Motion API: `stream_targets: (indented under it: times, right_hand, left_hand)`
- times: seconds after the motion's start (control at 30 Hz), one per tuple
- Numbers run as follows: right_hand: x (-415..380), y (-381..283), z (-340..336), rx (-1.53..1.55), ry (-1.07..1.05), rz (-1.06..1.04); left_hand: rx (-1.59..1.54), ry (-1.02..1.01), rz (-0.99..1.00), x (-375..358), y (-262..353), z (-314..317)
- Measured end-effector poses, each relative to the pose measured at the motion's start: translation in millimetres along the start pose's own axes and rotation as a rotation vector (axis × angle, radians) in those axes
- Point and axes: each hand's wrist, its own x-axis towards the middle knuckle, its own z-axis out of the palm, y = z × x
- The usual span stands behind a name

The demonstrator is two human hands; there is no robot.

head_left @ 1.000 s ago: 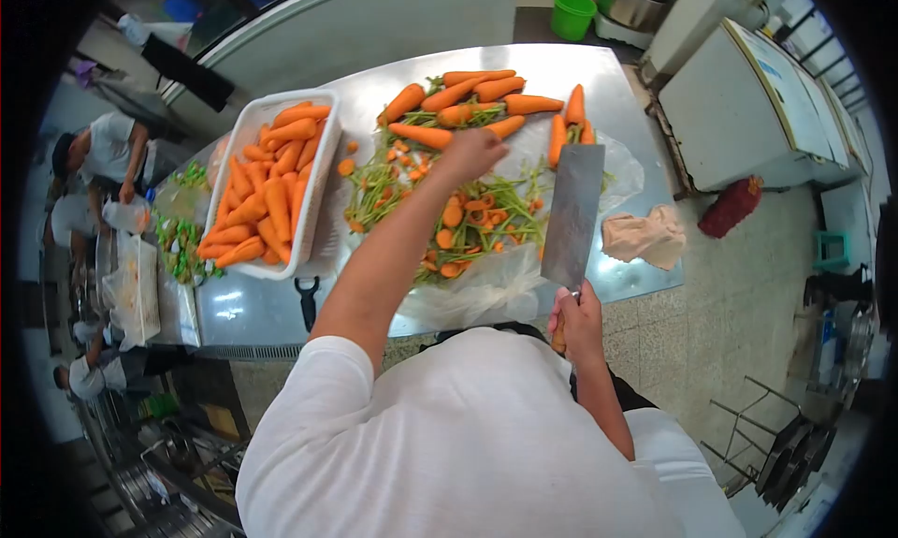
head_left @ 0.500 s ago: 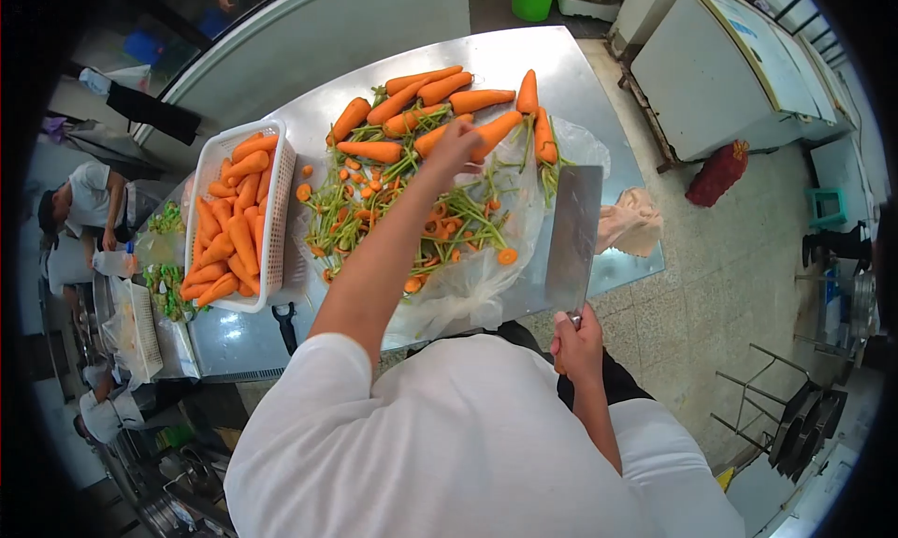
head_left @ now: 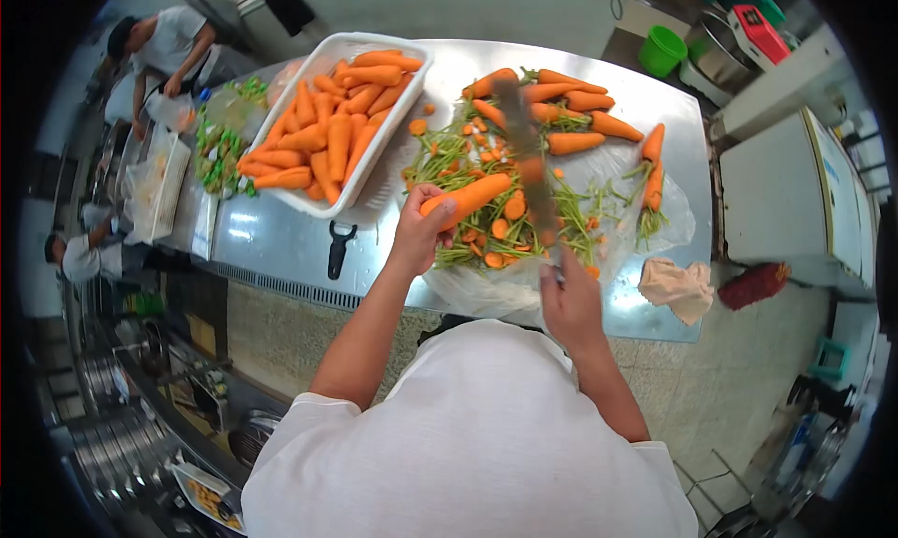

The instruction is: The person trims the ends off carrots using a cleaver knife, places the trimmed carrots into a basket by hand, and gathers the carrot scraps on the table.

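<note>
Head view: here's the left hand [head_left: 428, 234], fingers wrapped round a carrot [head_left: 465, 201] above the bench's [head_left: 281, 254] near edge, and the right hand [head_left: 569, 295] gripping the cleaver [head_left: 528, 159], its blade a blur beside that carrot; the greens [head_left: 458, 164] spread beneath, the white basket [head_left: 348, 204] sits toward the left edge, the crumpled cloth [head_left: 675, 287] at the near right corner

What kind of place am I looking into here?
Probably a commercial kitchen: a long metal worktable, a large basket heaped with carrots, and a co-worker at another work area suggest food prep at scale.
</note>
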Motion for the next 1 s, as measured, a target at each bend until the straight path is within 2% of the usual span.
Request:
stream_targets:
  times: [0.03,0.1,0.13,0.17,0.2,0.23,0.3,0.33,0.37,0.47,0.5,0.57,0.6,0.67,0.7,0.77,0.83,0.9,0.97,1.0]
  right_hand:
    - [-1.6,10.4,14.6,-0.004,-0.016,-0.014]
    - [-6.0,40.5,45.4,-0.277,-0.124,-0.036]
    - [-8.2,42.7,48.3,-0.319,-0.170,0.016]
    - [-8.9,47.6,46.2,-0.320,-0.178,-0.004]
    - [-11.8,36.8,37.1,-0.157,-0.224,0.140]
    - [-19.1,29.1,29.4,0.005,-0.261,0.298]
    - [-24.3,28.7,23.3,0.035,-0.225,0.330]
    - [-28.1,29.0,21.5,0.103,-0.182,0.358]
    - [-29.3,28.7,21.9,0.175,-0.141,0.380]
    - [-30.1,14.3,13.6,0.143,-0.123,0.366]
    - [-31.1,9.8,10.0,0.138,-0.105,0.373]
    - [-37.2,1.2,4.6,-0.008,-0.084,0.190]
    - [-42.2,-0.8,2.4,-0.014,-0.056,0.216]
    - [-50.0,-3.3,-0.7,-0.113,0.009,-0.034]
    - [-54.8,-6.0,-3.8,-0.118,0.030,-0.013]
    - [-62.5,-12.0,-11.2,-0.292,-0.049,-0.076]
    - [-70.6,-12.4,-15.8,-0.330,-0.039,-0.067]
    - [-79.5,-12.5,-20.6,-0.361,-0.030,-0.057]
    - [-85.9,-13.0,-25.5,-0.396,-0.085,-0.052]
    - [-87.7,-13.9,-24.3,-0.391,-0.069,-0.038]
  left_hand:
    - [-0.013,0.015,0.009,-3.4,-0.6,-7.3]
    - [-0.032,-0.004,0.017,-5.6,0.3,-21.6]
    - [-0.039,0.002,0.037,-2.6,7.5,-29.5]
    - [0.109,-0.022,0.107,-2.8,13.9,-39.9]
    - [0.259,-0.043,0.157,-9.5,15.5,-48.0]
    - [0.254,-0.037,0.141,-16.5,21.9,-47.1]
    - [0.321,0.011,0.582,-13.0,47.4,-36.6]
    - [0.124,0.016,0.537,-14.1,60.9,-26.4]
    - [0.125,0.011,0.540,-6.6,60.7,-26.9]
    - [-0.229,-0.336,-0.152,19.6,41.6,-33.5]
    - [-0.227,-0.355,-0.158,18.7,38.6,-25.3]
    - [0.247,-0.358,-0.230,10.9,28.6,-6.6]
    - [0.341,-0.430,-0.181,9.0,30.2,-0.2]
    - [0.421,-0.470,-0.134,11.1,30.6,9.4]
    - [0.490,-0.471,-0.073,12.2,30.1,11.2]
    - [0.567,-0.522,-0.090,19.6,31.2,10.4]
    - [0.815,-0.567,0.072,14.3,47.8,21.9]
    - [0.876,-0.589,0.123,15.9,49.0,26.3]
    - [1.035,-0.684,0.461,20.0,45.6,25.3]
    - [1.044,-0.704,0.461,19.0,42.6,26.4]
